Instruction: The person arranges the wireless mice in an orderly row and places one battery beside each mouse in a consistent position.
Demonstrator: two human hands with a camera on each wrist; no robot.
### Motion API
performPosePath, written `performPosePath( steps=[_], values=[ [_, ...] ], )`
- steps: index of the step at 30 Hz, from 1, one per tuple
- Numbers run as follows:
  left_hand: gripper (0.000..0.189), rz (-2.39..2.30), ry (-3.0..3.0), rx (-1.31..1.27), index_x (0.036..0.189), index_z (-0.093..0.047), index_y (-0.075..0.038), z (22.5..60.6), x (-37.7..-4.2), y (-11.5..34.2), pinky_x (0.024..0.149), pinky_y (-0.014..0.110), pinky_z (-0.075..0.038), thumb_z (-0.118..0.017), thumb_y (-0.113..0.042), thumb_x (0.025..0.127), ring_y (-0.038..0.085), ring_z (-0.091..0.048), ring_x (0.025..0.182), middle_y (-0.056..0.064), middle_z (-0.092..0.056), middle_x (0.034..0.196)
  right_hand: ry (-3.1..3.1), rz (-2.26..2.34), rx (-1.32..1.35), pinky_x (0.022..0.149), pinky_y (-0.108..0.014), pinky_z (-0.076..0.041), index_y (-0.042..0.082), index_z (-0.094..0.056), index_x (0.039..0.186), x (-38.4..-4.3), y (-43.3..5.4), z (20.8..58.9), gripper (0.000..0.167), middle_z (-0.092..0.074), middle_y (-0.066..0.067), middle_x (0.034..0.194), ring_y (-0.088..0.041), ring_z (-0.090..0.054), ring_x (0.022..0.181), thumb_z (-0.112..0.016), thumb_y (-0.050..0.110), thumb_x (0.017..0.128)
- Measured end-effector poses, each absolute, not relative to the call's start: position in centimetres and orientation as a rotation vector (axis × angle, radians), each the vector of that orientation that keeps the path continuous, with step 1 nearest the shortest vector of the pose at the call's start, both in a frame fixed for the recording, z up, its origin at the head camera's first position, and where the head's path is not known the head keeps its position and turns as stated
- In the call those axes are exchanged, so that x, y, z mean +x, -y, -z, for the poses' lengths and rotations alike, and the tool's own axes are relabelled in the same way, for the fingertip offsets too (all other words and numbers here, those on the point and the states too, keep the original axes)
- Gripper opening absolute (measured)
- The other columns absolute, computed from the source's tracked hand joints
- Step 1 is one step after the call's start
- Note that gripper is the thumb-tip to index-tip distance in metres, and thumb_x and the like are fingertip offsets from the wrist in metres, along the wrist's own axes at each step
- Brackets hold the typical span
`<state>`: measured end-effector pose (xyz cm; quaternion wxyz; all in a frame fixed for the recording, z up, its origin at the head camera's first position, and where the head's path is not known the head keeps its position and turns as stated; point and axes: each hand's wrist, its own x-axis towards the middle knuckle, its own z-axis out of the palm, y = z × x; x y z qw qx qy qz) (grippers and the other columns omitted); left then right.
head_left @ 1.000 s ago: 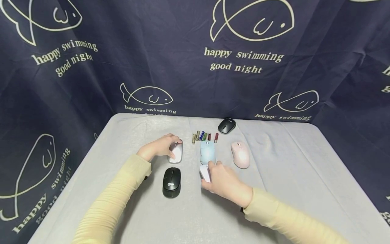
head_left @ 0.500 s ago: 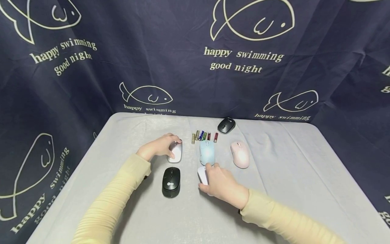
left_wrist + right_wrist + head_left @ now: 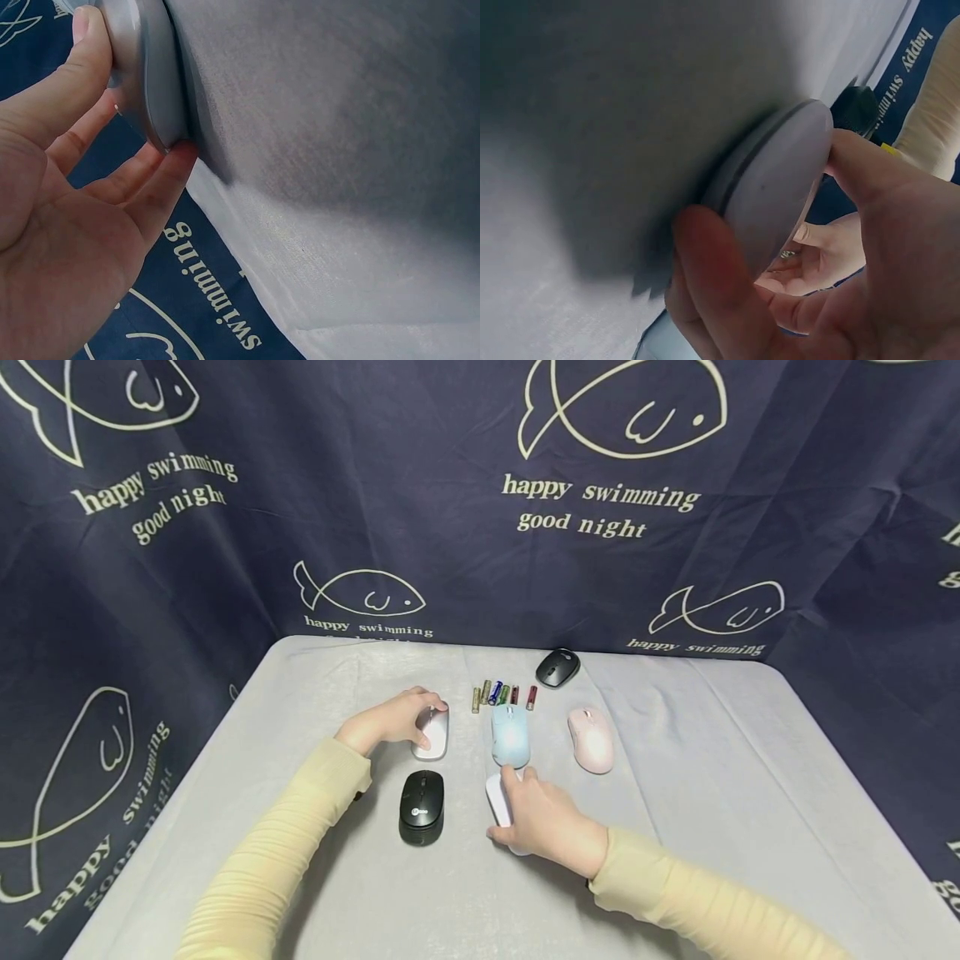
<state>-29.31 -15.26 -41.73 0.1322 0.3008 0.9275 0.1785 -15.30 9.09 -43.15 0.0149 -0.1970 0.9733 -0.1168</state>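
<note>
On the left of the grey cloth, my left hand [image 3: 393,722] grips a silver-white computer mouse [image 3: 436,739] by its two sides. The left wrist view shows the thumb on one side of that mouse [image 3: 146,82] and fingertips at its lower end. My right hand [image 3: 553,820] holds a white mouse [image 3: 498,799] between thumb and fingers, just in front of a light blue mouse [image 3: 511,739]. In the right wrist view the white mouse [image 3: 776,172] lies at the cloth; the palm hides part of it in the head view.
A black mouse [image 3: 422,806] sits left of the right hand. Behind the light blue mouse lie several small batteries [image 3: 496,693] in a loose row. To the right is a pink mouse [image 3: 592,743], and another black mouse [image 3: 558,668] is near the table's back edge.
My right hand has drawn the white mouse slightly toward me and to the left, away from the light blue mouse. The left hand and its mouse have stayed in place.
</note>
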Motion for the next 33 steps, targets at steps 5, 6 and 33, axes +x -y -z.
performPosePath(
  steps=[5,6,33],
  values=[
    [0.064,-0.521,-2.693,0.880,0.126,-0.056,-0.003,41.8,-29.3,15.3,0.108,0.043,-0.034,-0.081,-0.011,0.068,0.033,-0.043,0.125,0.017,-0.051,0.130,-3.027,0.367,-0.645,0.046,-0.041,-0.045,0.004,-0.045,0.110,-15.3,-9.2,43.1,0.075,-0.051,-0.016,0.080,-0.027,-0.053,0.052,-0.082,0.047,0.062],
    [0.064,-0.525,-2.691,0.878,0.126,-0.056,-0.003,41.8,-29.3,15.3,0.108,0.043,-0.034,-0.081,-0.011,0.068,0.033,-0.043,0.125,0.017,-0.051,0.130,-3.019,0.366,-0.647,0.046,-0.041,-0.046,0.004,-0.045,0.112,-15.3,-9.3,43.1,0.076,-0.052,-0.017,0.081,-0.027,-0.053,0.053,-0.081,0.049,0.062],
    [0.064,-0.524,-2.693,0.878,0.126,-0.056,-0.003,41.7,-29.2,15.3,0.108,0.044,-0.034,-0.081,-0.010,0.068,0.033,-0.043,0.125,0.017,-0.051,0.130,-2.597,0.243,-1.577,0.108,-0.040,-0.036,0.015,-0.048,0.134,-18.5,-13.1,41.0,0.092,-0.044,-0.012,0.139,-0.027,-0.043,0.128,-0.081,0.054,0.056]
  ],
)
